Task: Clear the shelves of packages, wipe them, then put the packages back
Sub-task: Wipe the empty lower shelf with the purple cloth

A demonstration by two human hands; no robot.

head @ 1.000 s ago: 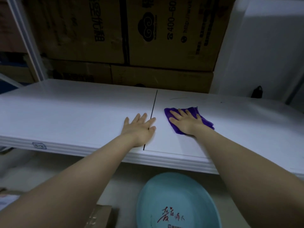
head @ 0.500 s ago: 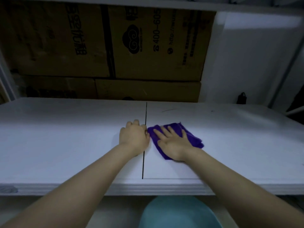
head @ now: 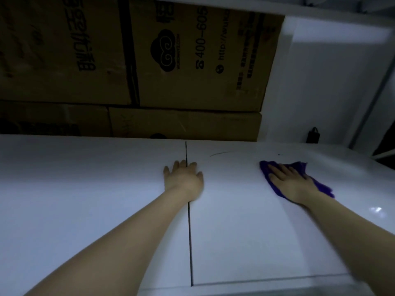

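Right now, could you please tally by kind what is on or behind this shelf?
Purple cloth: 1
Hands: 2, left hand and right hand
Cardboard boxes: 4, upper, lower
Small black object: 1
Total: 8

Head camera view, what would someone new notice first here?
The purple cloth stands out, pressed flat under the right hand on the right half of the white shelf. The left hand lies flat across the dark seam at the shelf's middle. Behind the shelf, stacked cardboard boxes fill the back.
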